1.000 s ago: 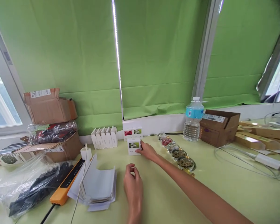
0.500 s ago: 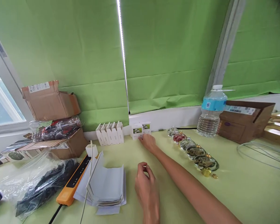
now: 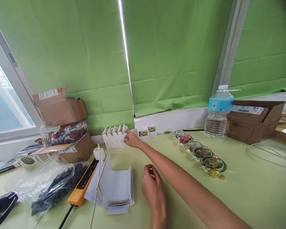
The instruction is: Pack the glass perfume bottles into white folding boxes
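Several slim white boxes (image 3: 111, 139) stand upright in a row near the wall. My right hand (image 3: 132, 139) reaches across to the right end of that row, its fingers closed at the edge of the last white box (image 3: 124, 130). Just right of this hand, small white boxes with a flower picture (image 3: 143, 133) stand against the wall. My left hand (image 3: 154, 187) is nearer to me over the table, fingers curled in toward the thumb, with nothing visible in them. To its left lies a stack of folded white card sheets (image 3: 118, 186).
Several coiled ornaments in clear wrapping (image 3: 201, 153) lie in a line on the right. Behind them stand a water bottle (image 3: 218, 114) and a brown carton (image 3: 248, 125). At left are an orange power strip (image 3: 79, 194), a plastic bag (image 3: 54, 181) and stacked cartons (image 3: 59, 109).
My right hand has moved left from the flower-picture boxes to the end of the white box row. The left hand stays curled in nearly the same place. The view has shifted slightly.
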{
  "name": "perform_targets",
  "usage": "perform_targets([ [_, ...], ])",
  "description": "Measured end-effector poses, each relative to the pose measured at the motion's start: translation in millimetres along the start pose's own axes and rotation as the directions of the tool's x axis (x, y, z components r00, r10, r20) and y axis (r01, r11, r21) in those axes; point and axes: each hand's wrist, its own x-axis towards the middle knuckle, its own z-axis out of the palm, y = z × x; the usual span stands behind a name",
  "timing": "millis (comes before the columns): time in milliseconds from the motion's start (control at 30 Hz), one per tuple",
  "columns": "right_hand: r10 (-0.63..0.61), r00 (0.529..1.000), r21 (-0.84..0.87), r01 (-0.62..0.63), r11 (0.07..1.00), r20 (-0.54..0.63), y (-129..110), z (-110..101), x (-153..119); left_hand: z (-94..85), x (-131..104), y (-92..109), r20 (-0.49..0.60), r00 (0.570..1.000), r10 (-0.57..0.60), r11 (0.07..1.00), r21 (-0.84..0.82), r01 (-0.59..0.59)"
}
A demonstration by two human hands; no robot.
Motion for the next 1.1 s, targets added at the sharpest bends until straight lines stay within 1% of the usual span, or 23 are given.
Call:
perform_targets([
  [100,-0.026,1.0,0.001,0.026,1.0,0.001,-2.6,-4.9,-11.9,-0.2,-0.7,-0.6,-0.011,1.0,0.024,1.0,-0.017,-0.024],
  [200,-0.077,0.997,-0.019,0.077,0.997,0.006,-7.8,-19.8,-43.0,-0.1,0.0,-2.4,-0.044,0.997,0.061,0.996,-0.057,-0.063],
  [300,-0.138,0.99,-0.044,0.138,0.989,0.011,-14.2,-42.5,-91.9,0.1,1.2,-5.2,-0.121,0.987,0.108,0.989,-0.084,-0.119],
  [367,-0.158,0.987,-0.062,0.158,0.986,0.005,-15.9,-59.5,-129.7,0.3,0.9,-6.2,-0.188,0.976,0.111,0.991,-0.054,-0.123],
  [433,-0.162,0.986,-0.053,0.161,0.986,-0.029,-14.8,-76.5,-166.5,0.7,-0.9,-5.3,-0.236,0.966,0.104,0.991,-0.063,-0.122],
  [533,-0.117,0.99,-0.015,0.116,0.993,-0.077,-13.6,-100.9,-213.1,2.8,-6.4,-1.9,-0.257,0.958,0.131,0.985,-0.072,-0.154],
  [600,-0.09,0.992,0.008,0.091,0.996,-0.087,-17.5,-115.7,-237.6,5.3,-10.6,-0.1,-0.22,0.951,0.22,0.97,-0.054,-0.237],
  [667,-0.079,0.992,0.036,0.082,0.996,-0.097,-25.5,-128.7,-257.9,7.7,-14.3,0.6,-0.138,0.943,0.304,0.946,-0.074,-0.316],
  [700,-0.079,0.992,0.05,0.085,0.995,-0.101,-29.8,-134.3,-266.8,8.4,-15.8,0.9,-0.099,0.941,0.324,0.939,-0.093,-0.332],
  [767,-0.097,0.988,0.06,0.105,0.993,-0.119,-35.9,-143.1,-282.6,8.0,-18.3,2.1,-0.01,0.947,0.32,0.938,-0.139,-0.318],
  [833,-0.113,0.98,0.046,0.123,0.991,-0.166,-33.9,-147.9,-295.0,5.1,-20.2,4.5,0.087,0.953,0.289,0.941,-0.21,-0.266],
  [900,-0.091,0.965,0.045,0.105,0.993,-0.248,-22.0,-148.3,-303.5,0.2,-21.9,7.3,0.19,0.942,0.278,0.936,-0.275,-0.221],
  [967,-0.008,0.952,0.092,0.039,0.995,-0.307,-2.6,-145.2,-308.3,-5.1,-23.2,9.0,0.291,0.913,0.286,0.932,-0.304,-0.196],
  [1033,0.047,0.961,0.124,-0.014,0.992,-0.271,18.3,-141.0,-310.5,-9.5,-24.0,8.9,0.374,0.883,0.282,0.936,-0.31,-0.167],
  [1100,0.07,0.971,0.081,-0.053,0.995,-0.229,35.0,-137.9,-311.6,-12.4,-24.0,7.9,0.441,0.857,0.268,0.943,-0.303,-0.139],
])
